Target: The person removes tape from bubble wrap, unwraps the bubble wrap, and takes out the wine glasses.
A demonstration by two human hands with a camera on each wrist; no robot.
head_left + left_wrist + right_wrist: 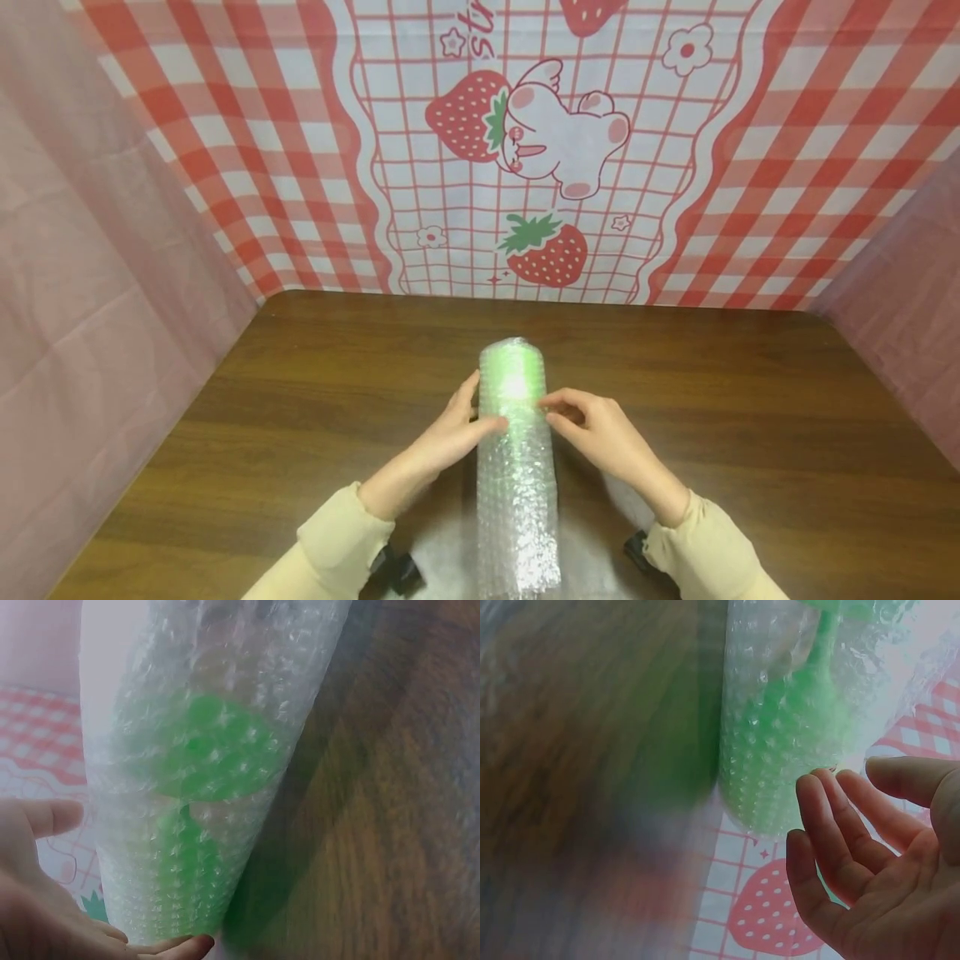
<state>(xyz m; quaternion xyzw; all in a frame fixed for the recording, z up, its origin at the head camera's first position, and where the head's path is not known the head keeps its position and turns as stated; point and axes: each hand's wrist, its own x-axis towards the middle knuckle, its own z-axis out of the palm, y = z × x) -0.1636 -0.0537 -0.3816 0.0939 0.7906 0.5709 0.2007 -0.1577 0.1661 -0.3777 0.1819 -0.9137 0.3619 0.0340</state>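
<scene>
A green stemmed object rolled in clear bubble wrap point(516, 467) lies lengthwise on the brown wooden table point(712, 417), its far end pointing at the backdrop. My left hand point(453, 429) rests against the roll's left side with its fingers fairly straight and its thumb on the wrap. My right hand point(592, 429) is at the roll's right side, fingertips by the wrap. In the left wrist view the green shape shows through the bubble wrap point(195, 787), and the left hand point(30, 900) touches its lower edge. In the right wrist view the right hand point(870, 870) hangs relaxed just beside the bubble wrap point(780, 735).
A red-checked strawberry and rabbit cloth point(525, 150) hangs behind the table, with pink sheets point(90, 275) on both sides. Loose wrap spreads on the table near my body point(450, 550). Black wrist mounts point(397, 571) sit under my sleeves.
</scene>
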